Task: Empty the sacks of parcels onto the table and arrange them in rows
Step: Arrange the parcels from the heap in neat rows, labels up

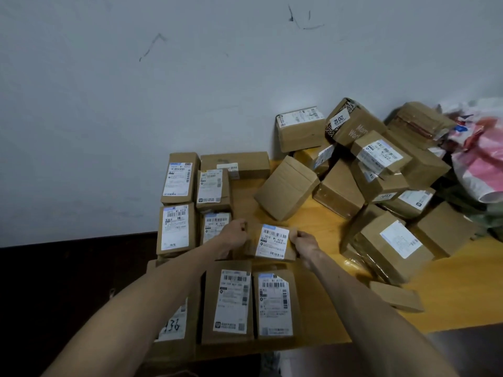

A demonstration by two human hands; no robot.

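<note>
1. Nearest of all, crossing the lower frame: two bare forearms, reaching over a near row of flat brown cardboard parcels with white printed labels (228, 303), laid label-up side by side at the near edge of the yellow wooden worktop (326, 308)
2. Left hand (234, 232): fingers curled round the left end of a small brown cardboard box with a white barcode label (272, 242). Right hand (302, 242): fingers and thumb pinching its right end. Both hands closed on that one box, nothing else held
3. Held box: just beyond the near row, beside the labelled brown parcels lined up on the left (177, 180); resting on the worktop or just above it, cannot tell which
4. Step in hand, by judgement: arranging, fitting this box into the middle row
5. Next move, likely: setting it down square and label-up, edges parallel with its neighbours, then releasing and reaching right for another
6. Left to sort: a loose heap of brown cardboard boxes (381, 172) against the pale wall, one plain tilted box (285, 189) nearest; a pink and white plastic sack (479, 164) at far right, contents hidden
</note>
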